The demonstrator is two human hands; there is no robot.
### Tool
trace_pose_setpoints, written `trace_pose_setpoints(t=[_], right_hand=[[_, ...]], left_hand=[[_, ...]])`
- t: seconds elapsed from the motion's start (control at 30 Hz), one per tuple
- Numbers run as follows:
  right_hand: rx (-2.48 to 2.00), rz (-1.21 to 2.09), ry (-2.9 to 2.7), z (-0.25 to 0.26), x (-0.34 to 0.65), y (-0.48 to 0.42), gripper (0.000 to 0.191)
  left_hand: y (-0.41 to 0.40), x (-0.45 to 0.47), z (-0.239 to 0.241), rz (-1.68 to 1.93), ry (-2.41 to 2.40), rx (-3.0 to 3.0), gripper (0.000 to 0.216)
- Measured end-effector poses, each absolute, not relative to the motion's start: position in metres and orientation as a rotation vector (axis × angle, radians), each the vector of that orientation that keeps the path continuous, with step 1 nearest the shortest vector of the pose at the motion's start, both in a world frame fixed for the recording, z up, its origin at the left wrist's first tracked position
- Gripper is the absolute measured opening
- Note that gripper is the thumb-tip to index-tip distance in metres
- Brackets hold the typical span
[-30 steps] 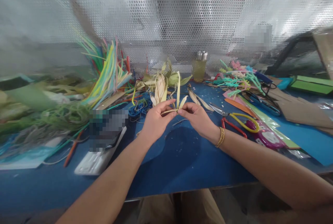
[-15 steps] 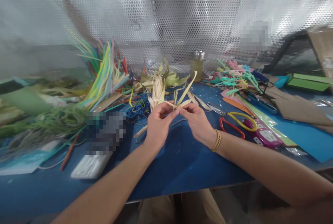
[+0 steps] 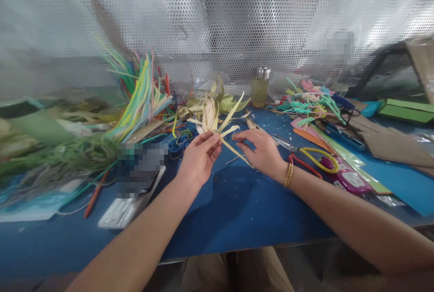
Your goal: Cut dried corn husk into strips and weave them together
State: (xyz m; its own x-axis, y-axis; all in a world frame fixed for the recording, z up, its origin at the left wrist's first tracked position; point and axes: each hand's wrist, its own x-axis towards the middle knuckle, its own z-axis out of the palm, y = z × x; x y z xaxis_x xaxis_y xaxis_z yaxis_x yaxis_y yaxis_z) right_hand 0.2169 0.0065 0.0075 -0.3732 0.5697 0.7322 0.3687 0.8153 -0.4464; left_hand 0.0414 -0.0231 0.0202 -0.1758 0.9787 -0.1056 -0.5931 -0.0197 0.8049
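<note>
Pale strips that look like dried corn husk [image 3: 233, 112] fan out from a pinch between the thumb and fingers of my left hand [image 3: 198, 161]. One narrow strip slants down toward my right hand [image 3: 266, 154]. That hand is just to the right of the strips, its thumb and fingers apart, with nothing visibly gripped. A larger bundle of dried husk [image 3: 209, 110] stands right behind the held strips; whether they touch I cannot tell. Scissors [image 3: 294, 148] with one yellow and one red handle lie beyond my right wrist.
Coloured pipe cleaners [image 3: 137, 97] and tangled green cord [image 3: 84, 154] crowd the left. A phone [image 3: 144, 170] lies near my left forearm. Behind stand a bottle [image 3: 260, 88] and a perforated metal panel [image 3: 237, 16]. A magenta case [image 3: 349, 176], paper and cardboard [image 3: 389, 147] lie right.
My right hand has let go of the husk strips and moved a little right, its fingers spreading. My left hand keeps its pinch, and the strips have fanned out.
</note>
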Motion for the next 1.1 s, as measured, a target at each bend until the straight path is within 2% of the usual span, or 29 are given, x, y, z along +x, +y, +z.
trace_pose_setpoints(t=[0.07,0.17,0.27,0.37,0.77,0.97,1.1], right_hand=[[-0.625,-0.123,-2.117,0.011,0.222,0.008,0.018],[-0.588,-0.511,-2.083,0.013,0.224,0.006,0.024],[-0.524,-0.761,-1.972,0.011,0.224,0.002,0.032],[-0.436,-0.874,-2.011,0.01,0.223,-0.001,0.032],[-0.774,-0.334,-2.171,0.023,0.214,-0.008,0.015],[-0.809,-0.144,-2.118,0.022,0.213,-0.005,0.019],[-0.774,-0.035,-2.099,0.024,0.212,-0.009,0.014]], left_hand=[[-0.023,0.041,0.02,1.54,0.838,0.564,0.028],[-0.024,0.044,0.019,1.524,0.828,0.566,0.027],[-0.025,0.046,0.018,1.518,0.859,0.57,0.027],[-0.026,0.047,0.017,1.516,0.879,0.562,0.028],[-0.031,0.05,0.016,1.535,1.006,0.781,0.032],[-0.03,0.051,0.015,1.577,1.061,0.918,0.031],[-0.029,0.049,0.015,1.584,1.078,0.901,0.033]])
